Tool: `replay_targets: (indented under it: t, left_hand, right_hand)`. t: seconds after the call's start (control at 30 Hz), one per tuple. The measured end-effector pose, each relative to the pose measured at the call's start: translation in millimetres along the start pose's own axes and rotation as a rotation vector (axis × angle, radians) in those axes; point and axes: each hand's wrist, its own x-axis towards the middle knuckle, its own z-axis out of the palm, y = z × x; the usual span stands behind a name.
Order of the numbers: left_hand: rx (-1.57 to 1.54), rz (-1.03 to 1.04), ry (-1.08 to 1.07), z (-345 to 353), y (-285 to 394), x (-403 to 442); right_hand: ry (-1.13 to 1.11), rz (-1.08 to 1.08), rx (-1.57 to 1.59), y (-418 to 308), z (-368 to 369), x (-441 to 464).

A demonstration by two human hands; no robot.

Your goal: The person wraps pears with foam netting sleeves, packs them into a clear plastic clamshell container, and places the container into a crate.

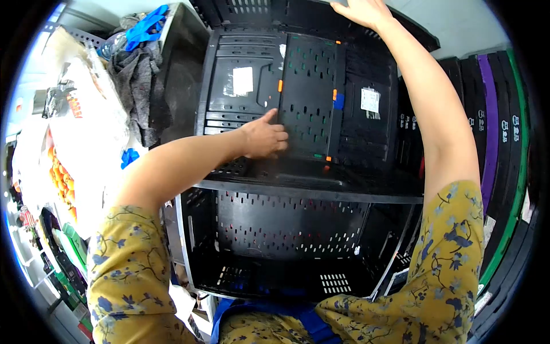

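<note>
A large black plastic folding crate (309,97) lies before me, with its slotted inner panels facing up. Over its left part is my left hand (264,137), the index finger stretched out near the panel and the other fingers loosely bent, holding nothing. At the far side, my right hand (364,12) grips the top edge of the crate's far wall (286,12); part of this hand is cut off by the frame. Two white labels, the left label (242,80) and the right label (370,100), are stuck on the panels, along with small orange clips (280,86).
Below stands another black crate (286,229) with slotted walls. To the right are stacked black crates (458,103), with a purple strip (490,126) and a green one (518,143). A grey cloth (137,86), a blue glove (146,28) and white plastic bags (80,132) lie at left.
</note>
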Motion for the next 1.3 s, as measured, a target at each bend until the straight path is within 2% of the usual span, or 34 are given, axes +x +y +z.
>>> replay_targets:
  t: [0.07, 0.1, 0.13, 0.17, 0.2, 0.23, 0.27, 0.3, 0.37, 0.43, 0.47, 0.53, 0.57, 0.67, 0.7, 0.73, 0.77, 0.8, 0.83, 0.87, 0.93, 1.03, 1.07, 1.13, 1.2, 1.23, 1.27, 1.3]
  left_hand:
    - [0.003, -0.054, -0.062, -9, 2, 10]
    - [-0.006, -0.037, 0.034, -12, 3, 12]
    - [-0.028, -0.068, -0.068, -16, 0, 14]
    - [-0.052, -0.098, -0.166, -38, -2, 10]
    - [-0.079, -0.128, -0.261, -53, -4, 6]
    - [-0.163, -0.222, -0.093, -54, -6, -2]
    - [-0.194, -0.288, -0.017, -67, -9, -16]
    - [-0.215, -0.322, 0.048, -82, -14, -38]
    - [-0.170, -0.456, 0.074, -102, -25, -86]
    - [-0.181, -0.666, 0.153, -100, -47, -136]
    - [-0.242, -0.811, 0.262, -91, -60, -161]
    - [-0.070, -0.602, 0.396, -62, -63, -183]
    - [-0.074, -0.628, 0.407, -60, -60, -185]
    - [-0.084, -0.623, 0.431, -57, -61, -183]
    - [-0.077, -0.619, 0.446, -56, -62, -185]
    - [-0.074, -0.607, 0.472, -55, -62, -184]
    - [-0.039, -0.613, 0.480, -52, -64, -183]
    - [-0.076, -0.638, 0.457, -53, -63, -183]
    - [-0.089, -0.649, 0.451, -53, -62, -184]
    - [-0.097, -0.661, 0.442, -54, -63, -184]
    - [-0.124, -0.718, 0.400, -63, -64, -179]
    - [-0.063, -0.700, 0.415, -67, -53, -165]
    - [-0.029, -0.707, 0.434, -68, -47, -167]
    - [0.027, -0.516, 0.488, -94, -22, -161]
    - [0.156, -0.397, 0.645, -98, -7, -161]
    - [0.182, -0.583, 0.576, -67, -23, -169]
    - [0.254, -0.847, 0.083, -42, -36, -185]
    - [0.244, -0.897, 0.031, -49, -36, -185]
  right_hand:
    - [0.015, 0.002, 0.049, 1, -3, -8]
    - [0.041, -0.011, 0.080, 1, -1, -15]
    - [0.065, -0.027, 0.111, 1, 3, -22]
    - [0.086, -0.031, -0.077, 2, 13, -31]
    - [0.306, -0.201, -0.151, 2, 20, -22]
    - [0.315, -0.338, -0.300, 4, 30, -38]
    - [0.146, -0.359, -0.263, -24, 21, -58]
    - [-0.115, -0.354, -0.234, -46, 27, -77]
    - [-0.386, -0.643, -0.066, -54, 68, -132]
    - [-0.527, -0.681, 0.000, -51, 101, -174]
    - [-0.584, -0.690, 0.013, -48, 114, -187]
    - [-0.600, -0.622, 0.002, -54, 119, -190]
    - [-0.592, -0.654, -0.046, -58, 118, -186]
    - [-0.955, -0.416, -0.362, -81, 81, -160]
    - [-0.893, -0.352, -0.378, -79, 62, -155]
    - [-0.791, -0.216, -0.364, -68, 51, -155]
    - [-0.753, -0.039, -0.317, -67, 9, -149]
    - [-0.599, 0.216, -0.265, -44, -10, -151]
    - [-0.529, 0.379, -0.253, -16, -38, -157]
    - [-0.348, 0.521, -0.241, 43, -42, -178]
    - [-0.341, 0.235, -0.284, 61, -47, -212]
    - [-0.316, 0.242, -0.224, 59, -45, -206]
    - [-0.230, 0.143, -0.223, 51, -47, -202]
    - [-0.063, -0.053, -0.205, 31, -55, -207]
    - [-0.074, -0.021, -0.224, 25, -60, -217]
    - [-0.103, 0.062, -0.204, 35, -56, -229]
    - [-0.118, -0.086, -0.234, 76, -45, -248]
    - [-0.107, -0.071, -0.203, 70, -47, -247]
